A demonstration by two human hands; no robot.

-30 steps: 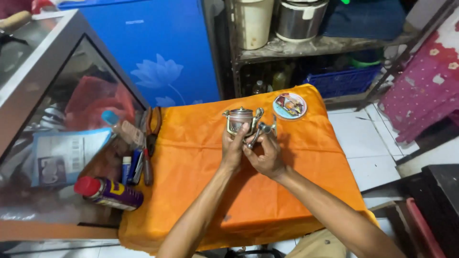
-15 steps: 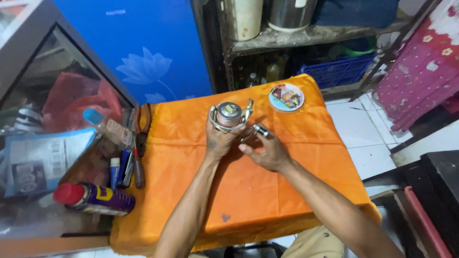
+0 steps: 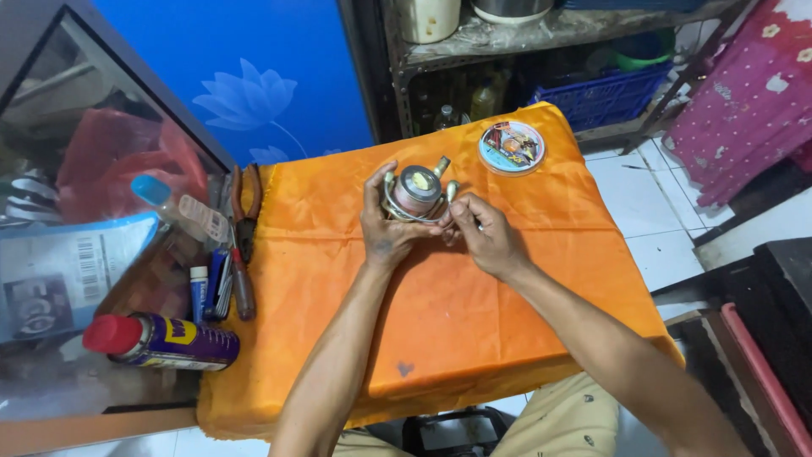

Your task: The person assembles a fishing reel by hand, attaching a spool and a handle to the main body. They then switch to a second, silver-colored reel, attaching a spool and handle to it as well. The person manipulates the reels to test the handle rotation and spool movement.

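Above an orange-draped table [image 3: 474,338], the left hand [image 3: 385,228] gripped a metal fishing reel [image 3: 416,193] while the right hand [image 3: 482,235] pinched a small part at its side. That part looked liable to slip from the fingertips and roll off the sloping cloth.

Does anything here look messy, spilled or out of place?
Only small things. The orange cloth has a small dark stain near its front edge, and the spray can lies on its side at the left. The fishing reel held by the left hand and right hand looks intact.
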